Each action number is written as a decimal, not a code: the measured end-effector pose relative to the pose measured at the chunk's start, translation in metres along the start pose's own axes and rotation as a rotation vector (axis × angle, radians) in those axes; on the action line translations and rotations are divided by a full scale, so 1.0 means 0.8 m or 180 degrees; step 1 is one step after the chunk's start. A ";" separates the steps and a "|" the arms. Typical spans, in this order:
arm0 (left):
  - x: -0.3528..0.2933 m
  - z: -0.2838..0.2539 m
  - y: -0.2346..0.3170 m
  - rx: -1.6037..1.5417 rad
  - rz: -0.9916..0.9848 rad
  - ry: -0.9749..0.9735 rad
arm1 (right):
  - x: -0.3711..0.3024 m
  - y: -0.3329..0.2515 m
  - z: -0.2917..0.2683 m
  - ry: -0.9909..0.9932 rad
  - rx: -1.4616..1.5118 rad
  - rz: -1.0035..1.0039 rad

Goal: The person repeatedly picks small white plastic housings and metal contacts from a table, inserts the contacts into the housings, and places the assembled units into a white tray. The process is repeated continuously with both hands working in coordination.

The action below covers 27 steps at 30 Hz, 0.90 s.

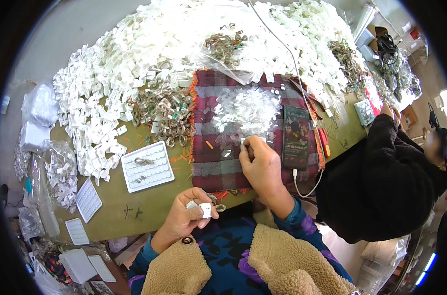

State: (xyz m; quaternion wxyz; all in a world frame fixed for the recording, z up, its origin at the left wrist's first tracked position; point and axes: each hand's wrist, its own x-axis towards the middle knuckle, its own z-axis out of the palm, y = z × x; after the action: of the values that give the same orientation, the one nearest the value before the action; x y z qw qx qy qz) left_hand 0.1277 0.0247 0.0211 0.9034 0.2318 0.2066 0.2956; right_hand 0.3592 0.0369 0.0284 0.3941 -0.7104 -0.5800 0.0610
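Observation:
My left hand (186, 215) is closed near the table's front edge, pinching a small white card (206, 210) with a dark mark on it. A metallic loop (219, 208) shows beside its fingers; whether it joins the card I cannot tell. My right hand (261, 166) reaches onto a plaid cloth (213, 174), fingers pressed together at the near edge of a heap of small clear plastic pieces (247, 109). A bit of white shows at those fingertips, too small to name. Just right of this hand lies a phone (296, 137) with a lit screen and a white cable.
A huge pile of small white cards (149, 39) covers the far table. Tangled metallic loops (167, 110) lie left of the cloth, beside a white tray (148, 167) with round hollows. A red-handled tool (324, 142) lies right. Another person in black (381, 182) works close on the right.

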 end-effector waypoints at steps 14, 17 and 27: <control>-0.070 -0.038 0.010 -0.0367 0.0218 -0.0135 | 0.032 -0.040 0.006 -0.0679 0.0024 -0.0459; -0.085 -0.047 0.009 -0.0470 0.0303 -0.0026 | 0.018 -0.022 0.018 -0.0729 -0.0024 -0.0744; -0.108 -0.050 0.009 -0.0494 0.0500 0.0232 | 0.025 -0.029 0.026 -0.0905 -0.0709 -0.0998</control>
State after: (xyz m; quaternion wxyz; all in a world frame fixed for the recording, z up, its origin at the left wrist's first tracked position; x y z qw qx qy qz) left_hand 0.0400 -0.0129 0.0128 0.8846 0.1657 0.1971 0.3888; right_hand 0.3362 0.0644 0.0364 0.2324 -0.6349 -0.7360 0.0341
